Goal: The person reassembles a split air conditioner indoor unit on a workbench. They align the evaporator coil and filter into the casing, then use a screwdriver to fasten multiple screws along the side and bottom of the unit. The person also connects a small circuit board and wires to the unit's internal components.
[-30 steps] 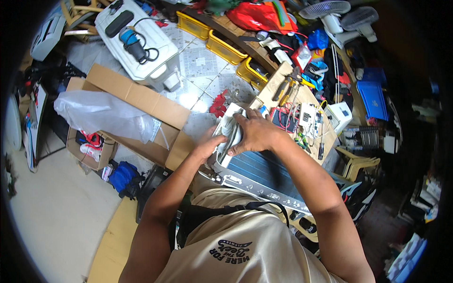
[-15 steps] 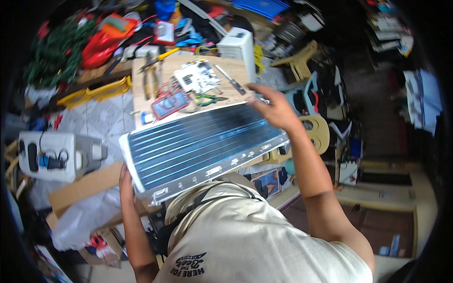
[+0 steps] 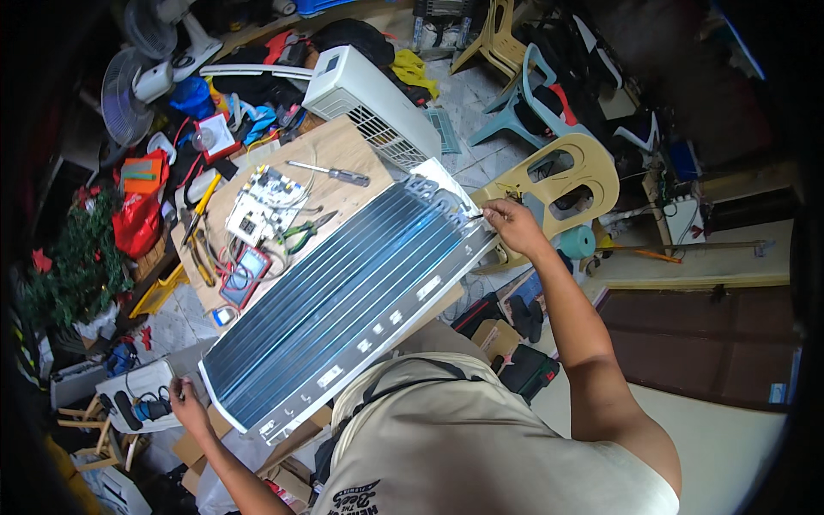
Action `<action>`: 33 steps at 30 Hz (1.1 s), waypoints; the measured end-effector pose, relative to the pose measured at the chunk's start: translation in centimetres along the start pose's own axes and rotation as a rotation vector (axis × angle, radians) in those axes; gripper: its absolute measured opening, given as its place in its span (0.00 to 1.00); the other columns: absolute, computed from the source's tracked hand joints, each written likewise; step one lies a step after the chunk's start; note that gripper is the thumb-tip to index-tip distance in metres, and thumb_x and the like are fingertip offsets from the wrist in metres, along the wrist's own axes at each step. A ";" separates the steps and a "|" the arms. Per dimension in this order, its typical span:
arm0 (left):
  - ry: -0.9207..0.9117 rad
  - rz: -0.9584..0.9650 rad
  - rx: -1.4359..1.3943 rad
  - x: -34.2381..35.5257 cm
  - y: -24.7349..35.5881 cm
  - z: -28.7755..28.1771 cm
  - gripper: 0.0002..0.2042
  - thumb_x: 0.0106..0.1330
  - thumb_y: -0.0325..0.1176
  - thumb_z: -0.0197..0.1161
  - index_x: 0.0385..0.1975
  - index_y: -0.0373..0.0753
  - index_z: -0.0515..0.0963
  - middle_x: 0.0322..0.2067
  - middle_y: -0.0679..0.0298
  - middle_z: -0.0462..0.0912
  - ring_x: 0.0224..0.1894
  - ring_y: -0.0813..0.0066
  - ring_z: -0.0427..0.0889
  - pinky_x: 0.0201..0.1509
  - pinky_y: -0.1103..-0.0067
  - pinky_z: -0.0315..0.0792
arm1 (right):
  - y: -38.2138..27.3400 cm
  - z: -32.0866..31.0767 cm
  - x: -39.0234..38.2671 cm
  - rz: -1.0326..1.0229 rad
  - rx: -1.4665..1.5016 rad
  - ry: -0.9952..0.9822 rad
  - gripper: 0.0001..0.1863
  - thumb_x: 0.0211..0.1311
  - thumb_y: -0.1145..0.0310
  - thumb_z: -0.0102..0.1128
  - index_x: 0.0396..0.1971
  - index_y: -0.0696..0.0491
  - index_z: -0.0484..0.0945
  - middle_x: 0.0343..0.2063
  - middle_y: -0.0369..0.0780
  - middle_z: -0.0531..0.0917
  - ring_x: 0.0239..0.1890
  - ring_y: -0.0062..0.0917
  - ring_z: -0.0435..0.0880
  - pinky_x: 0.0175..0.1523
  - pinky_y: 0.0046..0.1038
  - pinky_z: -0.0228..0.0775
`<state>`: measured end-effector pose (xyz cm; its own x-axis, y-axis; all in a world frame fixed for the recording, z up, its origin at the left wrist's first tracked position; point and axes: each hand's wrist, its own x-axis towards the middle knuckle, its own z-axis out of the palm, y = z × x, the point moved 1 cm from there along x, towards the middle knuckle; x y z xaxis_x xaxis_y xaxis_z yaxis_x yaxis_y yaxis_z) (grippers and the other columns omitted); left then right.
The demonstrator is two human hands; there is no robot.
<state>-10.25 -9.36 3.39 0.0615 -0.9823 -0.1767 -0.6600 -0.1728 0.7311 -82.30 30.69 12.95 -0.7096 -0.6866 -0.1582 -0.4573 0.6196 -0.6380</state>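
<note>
1. I can't tell whether the right hand (image 3: 515, 228) pinches anything.
2. The finned unit (image 3: 335, 300) hides its underside from me.
3. Parts on the circuit board (image 3: 260, 206) look too small to identify.
4. My view's lower edge crops the shirt (image 3: 498, 438).

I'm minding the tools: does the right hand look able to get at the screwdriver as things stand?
Probably yes: the screwdriver lies uncovered on the wooden tabletop, though the right hand would likely have to reach over the end of the finned unit.
</note>
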 end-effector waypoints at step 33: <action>-1.483 0.379 0.447 -16.8 47.1 47.5 0.72 0.42 0.50 0.94 0.85 0.36 0.48 0.74 0.41 0.72 0.79 0.51 0.68 0.83 0.66 0.61 | 6.2 4.7 1.7 -0.411 0.256 0.385 0.04 0.63 0.71 0.71 0.33 0.51 0.82 0.33 0.40 0.84 0.34 0.40 0.84 0.39 0.40 0.78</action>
<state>-77.93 2.46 9.46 -0.7241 0.0212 -0.6893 -0.6403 0.3505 0.6835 -83.75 31.57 5.18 -0.6672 -0.6337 0.3914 -0.6247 0.1899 -0.7574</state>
